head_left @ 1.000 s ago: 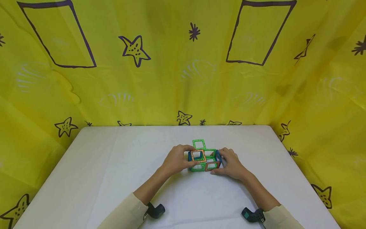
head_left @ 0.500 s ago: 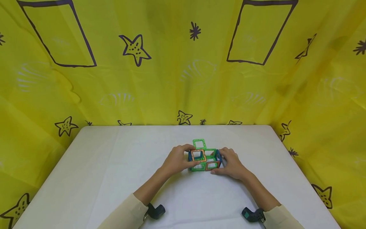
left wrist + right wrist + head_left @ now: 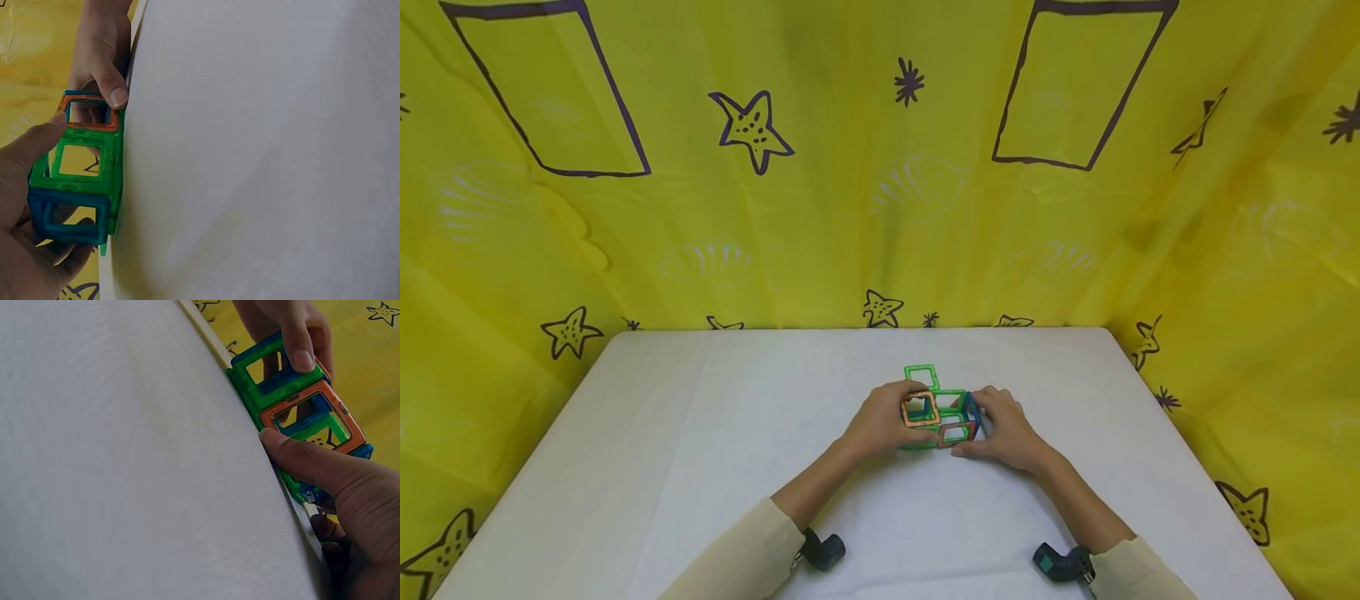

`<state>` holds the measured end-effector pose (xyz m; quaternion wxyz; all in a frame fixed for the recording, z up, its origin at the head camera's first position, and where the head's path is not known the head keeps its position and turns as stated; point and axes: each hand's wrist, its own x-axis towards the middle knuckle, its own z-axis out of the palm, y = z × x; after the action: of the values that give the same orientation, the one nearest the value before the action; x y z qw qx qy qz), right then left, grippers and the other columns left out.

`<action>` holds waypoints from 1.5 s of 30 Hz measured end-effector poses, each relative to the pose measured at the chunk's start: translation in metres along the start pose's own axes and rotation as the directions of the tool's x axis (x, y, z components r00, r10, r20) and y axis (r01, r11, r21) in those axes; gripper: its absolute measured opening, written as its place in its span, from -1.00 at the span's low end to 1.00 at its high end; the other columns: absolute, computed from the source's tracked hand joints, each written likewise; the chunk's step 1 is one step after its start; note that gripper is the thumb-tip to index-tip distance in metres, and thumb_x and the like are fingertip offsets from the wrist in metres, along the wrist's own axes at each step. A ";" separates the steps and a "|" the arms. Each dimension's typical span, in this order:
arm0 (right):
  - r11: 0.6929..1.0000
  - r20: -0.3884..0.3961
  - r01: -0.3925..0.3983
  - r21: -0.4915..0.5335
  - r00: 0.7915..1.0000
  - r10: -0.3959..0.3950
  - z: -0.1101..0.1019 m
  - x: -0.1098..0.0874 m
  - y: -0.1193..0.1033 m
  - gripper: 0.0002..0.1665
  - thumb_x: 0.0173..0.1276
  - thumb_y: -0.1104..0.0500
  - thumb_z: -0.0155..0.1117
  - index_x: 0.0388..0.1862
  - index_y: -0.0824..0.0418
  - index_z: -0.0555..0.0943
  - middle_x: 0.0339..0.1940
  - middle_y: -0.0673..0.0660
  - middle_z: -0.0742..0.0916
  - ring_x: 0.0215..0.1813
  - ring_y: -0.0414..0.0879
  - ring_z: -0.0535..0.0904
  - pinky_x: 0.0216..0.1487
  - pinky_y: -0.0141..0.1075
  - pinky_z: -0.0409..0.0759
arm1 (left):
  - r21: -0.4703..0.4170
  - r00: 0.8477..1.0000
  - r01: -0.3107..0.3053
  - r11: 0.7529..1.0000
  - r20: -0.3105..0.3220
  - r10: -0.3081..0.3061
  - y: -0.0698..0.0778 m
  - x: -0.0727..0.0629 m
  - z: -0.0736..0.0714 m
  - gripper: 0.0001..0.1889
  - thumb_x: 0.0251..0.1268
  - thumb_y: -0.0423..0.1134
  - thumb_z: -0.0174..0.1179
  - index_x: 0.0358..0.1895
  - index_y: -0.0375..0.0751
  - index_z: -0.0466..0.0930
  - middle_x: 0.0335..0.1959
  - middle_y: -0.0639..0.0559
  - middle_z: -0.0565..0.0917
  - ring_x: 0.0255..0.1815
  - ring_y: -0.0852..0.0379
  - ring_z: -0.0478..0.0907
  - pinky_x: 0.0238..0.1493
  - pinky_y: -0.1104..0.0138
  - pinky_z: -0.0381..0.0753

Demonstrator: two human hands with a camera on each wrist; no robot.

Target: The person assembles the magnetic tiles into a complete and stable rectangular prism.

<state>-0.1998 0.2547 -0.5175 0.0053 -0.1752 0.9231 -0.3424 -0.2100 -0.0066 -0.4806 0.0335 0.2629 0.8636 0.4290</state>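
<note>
A small box-like structure of magnetic tiles (image 3: pixel 937 410), open frames in green, blue and orange, stands on the white table. My left hand (image 3: pixel 883 422) grips its left half, thumb at the front and fingers behind, around the orange tile (image 3: pixel 921 423) on top. My right hand (image 3: pixel 1011 431) holds the right end, beside the blue tile (image 3: pixel 977 417). The right wrist view shows that thumb against the lower edge of an orange tile (image 3: pixel 357 430). A blue end tile (image 3: pixel 75 237) appears near my left palm in the left wrist view. Some fingertips are hidden behind the structure.
Behind the structure, a green square tile (image 3: pixel 921 366) lies flat, touching or close to it. The white-covered table (image 3: pixel 700 467) extends on both sides. A yellow patterned curtain (image 3: pixel 835 233) rises at the table's back and sides.
My left hand has shifted right over the structure's left half, covering the blue left side that showed before. My right hand and the structure look still.
</note>
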 end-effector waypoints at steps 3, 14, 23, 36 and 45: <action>1.000 0.003 -0.003 0.003 1.000 0.003 -0.001 0.001 0.000 -0.15 0.03 -0.16 0.75 0.25 0.13 0.64 0.03 0.00 0.60 -0.01 -0.04 0.31 -0.01 -0.07 0.25 | -0.030 1.000 -0.010 1.000 -0.011 0.010 -0.001 0.000 0.002 -0.26 0.01 -0.11 0.69 0.28 -0.29 0.61 0.07 -0.08 0.73 0.01 0.02 0.65 0.02 0.28 0.61; 1.000 -0.007 0.002 -0.001 1.000 -0.002 0.000 0.001 0.001 -0.17 0.02 -0.14 0.75 0.22 0.16 0.65 0.02 0.03 0.61 0.00 -0.02 0.32 0.00 -0.05 0.26 | -0.058 0.999 -0.034 0.998 -0.015 0.033 -0.002 -0.001 0.003 -0.29 0.03 -0.13 0.67 0.27 -0.30 0.62 0.05 -0.10 0.73 -0.02 0.02 0.65 -0.01 0.30 0.62; 1.000 -0.010 -0.001 -0.013 1.000 0.001 -0.002 0.000 -0.003 -0.15 0.01 -0.14 0.76 0.24 0.17 0.64 0.03 0.02 0.61 0.00 -0.04 0.32 0.02 -0.04 0.28 | -0.129 0.999 0.007 0.992 -0.040 -0.012 -0.009 0.004 -0.009 -0.37 0.45 0.06 0.32 0.43 -0.26 0.52 0.32 -0.09 0.61 0.29 -0.08 0.53 0.27 0.02 0.52; 1.000 -0.009 0.002 0.010 1.000 -0.002 -0.001 0.000 -0.001 -0.14 -0.02 -0.12 0.78 0.23 0.17 0.65 0.02 0.00 0.61 0.01 -0.04 0.32 0.02 -0.04 0.26 | -0.151 0.977 0.091 0.984 -0.179 -0.117 -0.044 0.029 -0.023 -0.58 0.58 -0.14 0.13 0.33 -0.30 0.59 0.20 -0.16 0.67 0.25 -0.13 0.55 0.28 -0.03 0.50; 1.000 0.000 -0.003 0.005 1.000 0.003 0.000 0.000 0.001 -0.10 -0.01 -0.15 0.77 0.28 0.16 0.64 0.05 0.01 0.62 0.05 -0.04 0.34 0.05 -0.03 0.27 | -0.003 0.992 0.087 0.996 -0.095 -0.087 -0.054 0.053 -0.015 -0.45 0.33 -0.17 0.44 0.33 -0.30 0.62 0.22 -0.20 0.66 0.29 -0.16 0.47 0.40 0.00 0.39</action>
<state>-0.2005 0.2555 -0.5178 0.0063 -0.1735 0.9225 -0.3448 -0.2827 -0.0180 -0.5031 0.0111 0.2045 0.8750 0.4387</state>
